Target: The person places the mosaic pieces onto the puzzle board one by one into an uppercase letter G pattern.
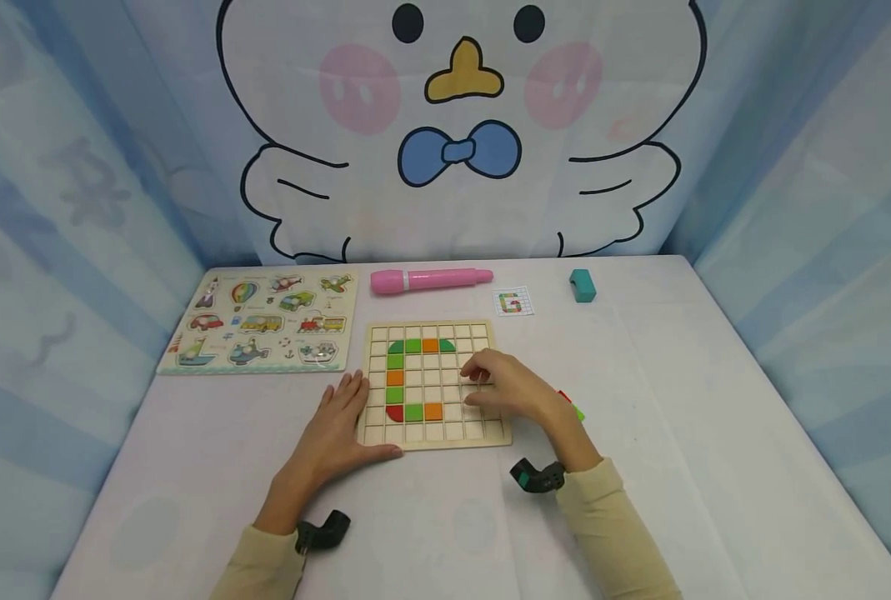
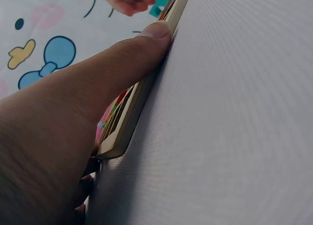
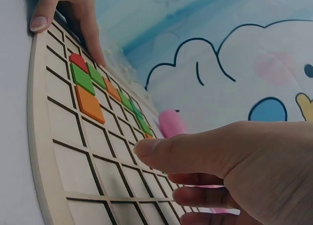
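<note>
A wooden grid board lies flat, with coloured tiles set in some cells. Green and orange tiles run along its top row and down the left column. A red rounded tile fills the lower left corner of the shape, followed by a green tile and an orange tile. My left hand rests at the board's lower left corner, fingers along the side and thumb against the front edge. Over the board's right half hovers my right hand, its thumb and fingers apart with nothing between them.
Red and green pieces lie right of the board, partly hidden by my right wrist. Behind the board are a pink pen, a small pattern card and a teal block. A vehicle picture puzzle sits at the left.
</note>
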{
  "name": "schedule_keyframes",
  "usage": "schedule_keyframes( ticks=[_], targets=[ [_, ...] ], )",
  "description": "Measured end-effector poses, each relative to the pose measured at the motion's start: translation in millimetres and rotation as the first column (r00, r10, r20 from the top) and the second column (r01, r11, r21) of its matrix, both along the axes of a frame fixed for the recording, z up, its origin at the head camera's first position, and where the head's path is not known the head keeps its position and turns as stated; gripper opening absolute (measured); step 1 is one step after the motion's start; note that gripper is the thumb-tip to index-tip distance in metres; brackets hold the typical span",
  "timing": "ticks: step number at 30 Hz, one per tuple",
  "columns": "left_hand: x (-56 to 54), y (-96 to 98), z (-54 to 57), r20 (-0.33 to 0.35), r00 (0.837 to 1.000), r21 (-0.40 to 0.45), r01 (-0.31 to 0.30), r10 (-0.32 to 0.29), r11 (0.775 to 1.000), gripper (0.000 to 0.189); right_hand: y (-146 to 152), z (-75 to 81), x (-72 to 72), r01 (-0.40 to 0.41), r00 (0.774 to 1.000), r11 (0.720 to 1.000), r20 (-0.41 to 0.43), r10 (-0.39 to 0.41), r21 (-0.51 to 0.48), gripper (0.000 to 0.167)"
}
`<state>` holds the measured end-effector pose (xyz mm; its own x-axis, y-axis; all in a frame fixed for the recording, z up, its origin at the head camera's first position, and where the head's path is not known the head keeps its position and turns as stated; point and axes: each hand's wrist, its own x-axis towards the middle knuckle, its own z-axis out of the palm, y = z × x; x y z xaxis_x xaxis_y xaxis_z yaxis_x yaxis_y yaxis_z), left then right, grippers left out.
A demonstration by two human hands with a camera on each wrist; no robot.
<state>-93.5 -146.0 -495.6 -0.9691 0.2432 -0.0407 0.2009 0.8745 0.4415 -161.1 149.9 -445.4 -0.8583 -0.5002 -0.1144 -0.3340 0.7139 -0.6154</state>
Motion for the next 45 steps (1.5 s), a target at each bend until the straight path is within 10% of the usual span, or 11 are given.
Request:
schedule_keyframes(
  ticks=[45],
  targets=[
    [0.5, 0.3, -1.4, 0.014, 1.0, 0.009, -0.005, 0.005, 1.0, 0.124, 63, -1.9, -13.1, 0.113, 0.972, 0.988, 0.195, -0.132, 0.105, 0.023]
  ],
)
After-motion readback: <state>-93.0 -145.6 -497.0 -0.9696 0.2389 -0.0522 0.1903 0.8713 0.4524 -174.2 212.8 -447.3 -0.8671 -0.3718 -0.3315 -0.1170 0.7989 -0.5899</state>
